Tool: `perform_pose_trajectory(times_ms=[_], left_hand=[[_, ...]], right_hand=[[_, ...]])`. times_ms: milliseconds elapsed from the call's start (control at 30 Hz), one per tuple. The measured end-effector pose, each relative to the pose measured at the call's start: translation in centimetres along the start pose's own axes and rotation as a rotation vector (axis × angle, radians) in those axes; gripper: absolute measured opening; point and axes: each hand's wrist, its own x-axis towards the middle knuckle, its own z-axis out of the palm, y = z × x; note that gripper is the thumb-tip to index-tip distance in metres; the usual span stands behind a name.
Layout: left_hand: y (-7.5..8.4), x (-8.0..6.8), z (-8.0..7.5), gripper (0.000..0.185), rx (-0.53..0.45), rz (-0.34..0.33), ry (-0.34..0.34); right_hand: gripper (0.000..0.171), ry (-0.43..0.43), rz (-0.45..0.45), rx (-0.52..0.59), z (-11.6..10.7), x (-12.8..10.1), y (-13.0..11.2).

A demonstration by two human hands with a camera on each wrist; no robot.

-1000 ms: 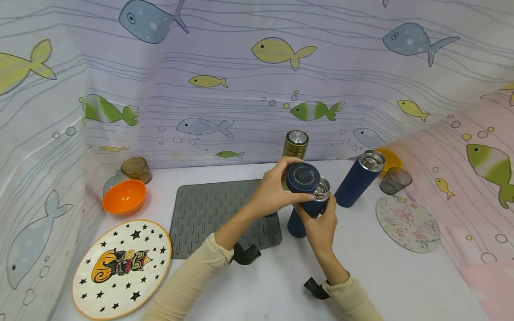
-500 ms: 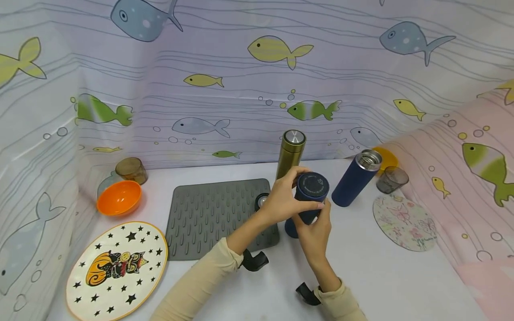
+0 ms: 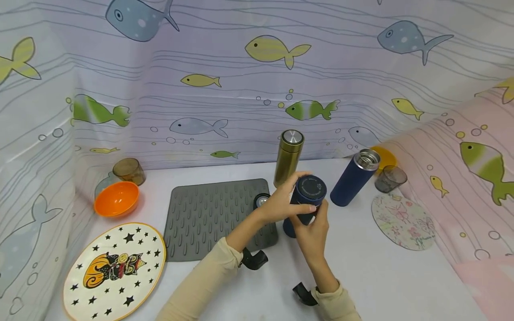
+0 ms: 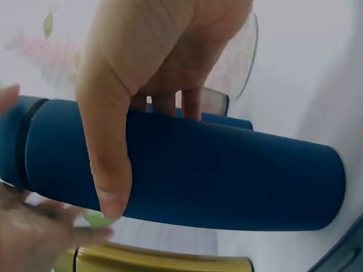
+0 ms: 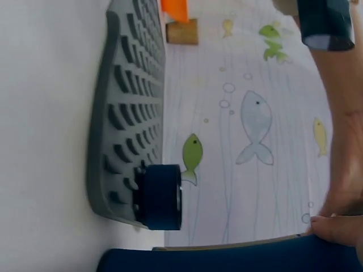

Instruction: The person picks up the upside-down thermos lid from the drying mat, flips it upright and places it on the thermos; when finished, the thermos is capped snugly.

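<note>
A navy thermos bottle [image 3: 290,228] stands right of the grey mat, its navy lid [image 3: 311,187] sitting on top. My left hand [image 3: 281,203] holds the lid from the left, thumb across the near side. Lower down, my right hand [image 3: 315,229] grips the body. The left wrist view shows a thin dark seam between lid [image 4: 10,141] and bottle [image 4: 227,175], with the right hand's [image 4: 110,124] thumb wrapped over the body. Another navy lid [image 5: 161,195] rests on the mat's right edge. Behind it all a gold thermos [image 3: 287,162] is partly hidden by the left hand.
Right of my hands is a second navy thermos [image 3: 353,178], lidless, near a dark cup [image 3: 391,179] and a floral disc [image 3: 403,222]. The grey ridged mat [image 3: 213,218], orange bowl [image 3: 116,199], brown cup [image 3: 130,170] and star-patterned plate [image 3: 132,276] lie left.
The left hand has brought the lid from beside the bottle's open mouth onto its top. The right hand keeps its grip on the body. The head view has shifted slightly.
</note>
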Motion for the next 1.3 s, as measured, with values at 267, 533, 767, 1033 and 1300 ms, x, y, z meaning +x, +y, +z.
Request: perform_pose_trajectory(times_ms=[267, 533, 767, 1033, 1300], left_hand=[[-0.9, 0.7, 0.7, 0.08, -0.108, 0.096, 0.068], [-1.6, 0.8, 0.7, 0.076, -0.074, 0.112, 0.092], [-1.6, 0.9, 0.7, 0.081, -0.001, 0.135, 0.127], [-1.5, 1.0, 0.7, 0.08, -0.051, 0.116, 0.069], [-1.8, 0.8, 0.7, 0.08, -0.101, 0.121, 0.083]], right_hand=[[0.071, -0.006, 0.02, 0.0, -0.1, 0.1, -0.1], [0.07, -0.02, 0.047, 0.03, 0.0, 0.3, -0.1], [0.07, -0.017, 0.037, 0.024, 0.0, 0.4, -0.1], [0.071, -0.034, 0.045, 0.036, 0.0, 0.3, -0.2], [0.071, -0.038, 0.057, 0.027, 0.0, 0.3, -0.2]])
